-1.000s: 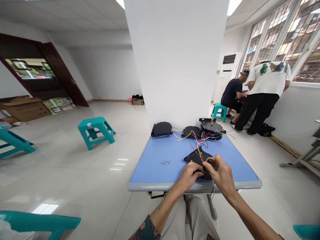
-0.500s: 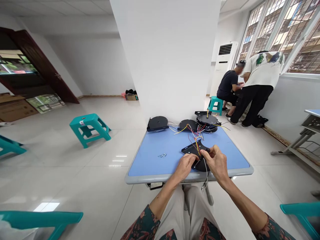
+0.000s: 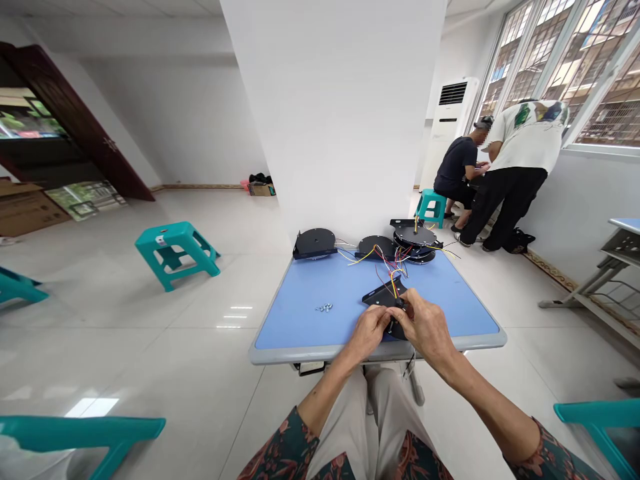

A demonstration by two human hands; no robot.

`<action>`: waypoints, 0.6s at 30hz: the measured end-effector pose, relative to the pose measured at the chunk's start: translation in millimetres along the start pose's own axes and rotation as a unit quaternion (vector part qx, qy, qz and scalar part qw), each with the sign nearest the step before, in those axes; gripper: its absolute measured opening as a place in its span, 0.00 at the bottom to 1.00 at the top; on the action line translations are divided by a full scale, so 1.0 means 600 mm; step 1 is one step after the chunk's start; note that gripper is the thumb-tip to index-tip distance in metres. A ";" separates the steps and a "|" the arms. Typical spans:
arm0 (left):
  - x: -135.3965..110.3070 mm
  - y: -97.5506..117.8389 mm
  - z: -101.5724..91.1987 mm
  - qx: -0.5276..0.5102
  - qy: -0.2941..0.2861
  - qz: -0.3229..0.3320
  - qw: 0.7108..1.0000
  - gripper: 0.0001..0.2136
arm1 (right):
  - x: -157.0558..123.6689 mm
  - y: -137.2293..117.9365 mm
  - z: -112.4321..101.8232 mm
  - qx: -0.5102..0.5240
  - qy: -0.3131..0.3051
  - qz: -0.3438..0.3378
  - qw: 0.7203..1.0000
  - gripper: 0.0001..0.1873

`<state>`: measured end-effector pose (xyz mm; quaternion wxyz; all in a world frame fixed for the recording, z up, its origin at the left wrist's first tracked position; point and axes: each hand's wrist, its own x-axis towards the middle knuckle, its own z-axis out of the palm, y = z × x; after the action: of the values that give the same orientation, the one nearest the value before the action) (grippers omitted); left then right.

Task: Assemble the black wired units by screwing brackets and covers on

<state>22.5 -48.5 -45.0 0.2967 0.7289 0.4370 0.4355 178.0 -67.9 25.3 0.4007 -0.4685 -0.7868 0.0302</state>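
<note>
Bracket plate (image 3: 381,295), black, lay just inside the near edge of the blue table (image 3: 295,355) — held between left hand (image 3: 367,333) and right hand (image 3: 419,325), both closed on it, long axis slanting far-right, wires trailing far.

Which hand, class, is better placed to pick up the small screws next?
Probably the left hand: it rests on the side nearer the screws, holding the black plate. The right hand is farther away, pinching the wires.
</note>
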 end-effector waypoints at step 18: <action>0.042 -0.011 -0.093 0.077 0.133 -0.180 0.972 0.09 | -0.010 0.134 -0.074 0.273 -0.078 0.447 0.848 0.13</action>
<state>-23.7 -20.1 -15.8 0.2523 0.5946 0.6288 0.4330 266.1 -41.7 17.7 0.3927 -0.6372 -0.4810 0.4566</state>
